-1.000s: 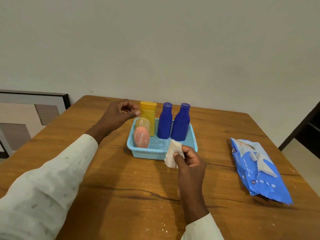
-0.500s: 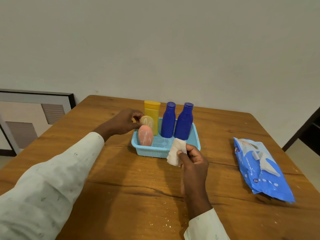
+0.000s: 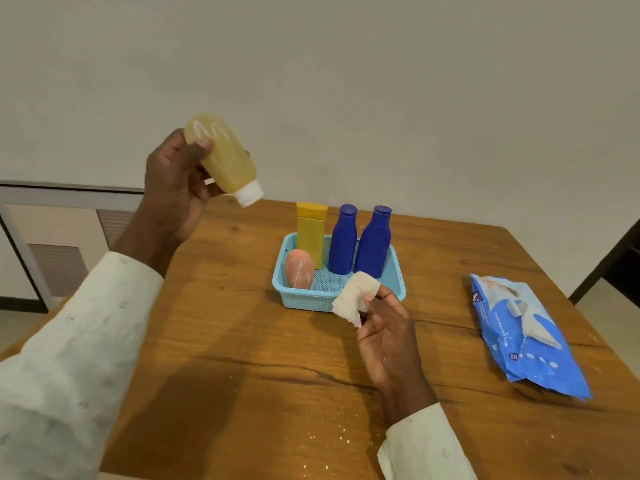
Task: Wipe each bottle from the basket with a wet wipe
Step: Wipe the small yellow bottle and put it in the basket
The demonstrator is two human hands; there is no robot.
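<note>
**Amber bottle held up off the tabletop, wipe in the other hand**

Amber bottle (image 3: 221,157), translucent with a white cap, is in the air above the tabletop's (image 3: 242,358) far left corner, tilted so the cap points down and to the right. The left hand (image 3: 176,188) grips it, thumb across the upper body and fingers curled behind.

The right hand (image 3: 388,334) hovers over the middle of the tabletop, just in front of the basket (image 3: 311,301), and pinches a crumpled white wet wipe (image 3: 353,297) between thumb and fingertips. The wipe overlaps the basket's near right rim in this view; whether it touches the rim cannot be told.

The light blue basket stands toward the far edge, about midway across. Inside it are 4 bottles: a pink bottle (image 3: 299,270) at the near left, a yellow bottle (image 3: 311,233) upright behind it, and 2 dark blue bottles side by side to the right, the left blue bottle (image 3: 343,240) and the right blue bottle (image 3: 374,244), both upright.

A blue pack of wet wipes (image 3: 526,337) lies flat near the right edge, well apart from the basket. Both forearms wear pale sleeves (image 3: 76,358).
</note>
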